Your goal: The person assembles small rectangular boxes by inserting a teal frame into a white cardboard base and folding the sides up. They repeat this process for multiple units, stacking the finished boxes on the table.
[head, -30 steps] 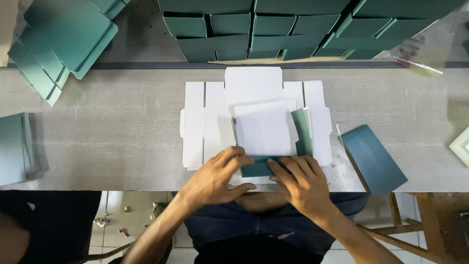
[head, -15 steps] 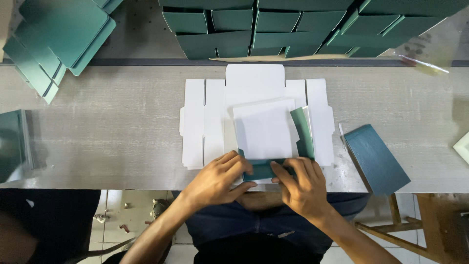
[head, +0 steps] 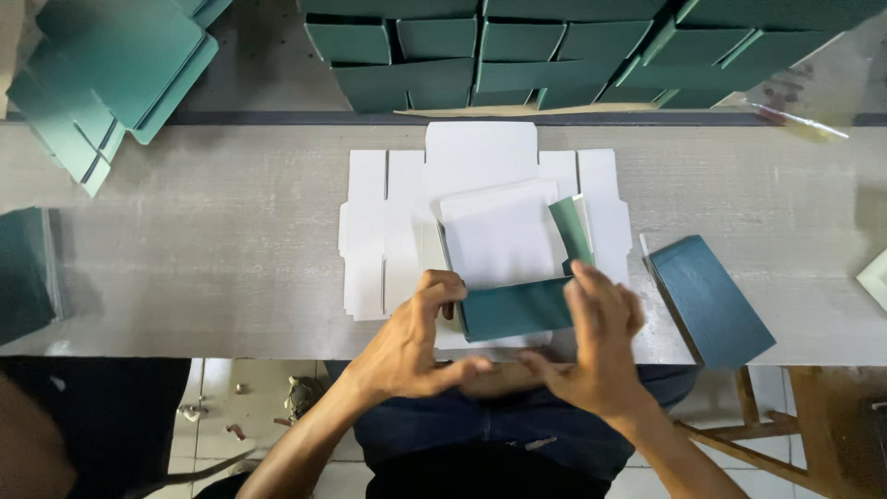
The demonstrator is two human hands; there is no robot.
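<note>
My left hand (head: 407, 346) and right hand (head: 596, 346) both grip the near flap of a flat white die-cut cardboard box blank with a green outer face (head: 499, 242), which lies at the middle of the grey textured desk (head: 203, 249). The left fingers (head: 442, 288) curl over the flap's left end, and the right fingers (head: 601, 296) press its right end, so the flap stands up and shows its green side towards me. My thumbs meet below the flap, near the desk's front edge, and what lies under my palms is hidden. A second flap is raised on the blank's right side, green outside and white inside; the rest of the blank lies flat, white side up, and I cannot tell how many layers overlap in the middle.

Just to the right of my right hand lies a flat dark teal rectangular card piece (head: 710, 300), tilted and apart from the blank. Beyond the far edge of the desk stand rows of folded green cardboard boxes (head: 517, 55), open at the top, cut off by the picture's upper edge; their insides look dark and I cannot make out any contents. At the far left lies a stack of flat green cardboard blanks (head: 102, 83). A dark teal stack (head: 23, 273) is cut off at the left edge.
</note>
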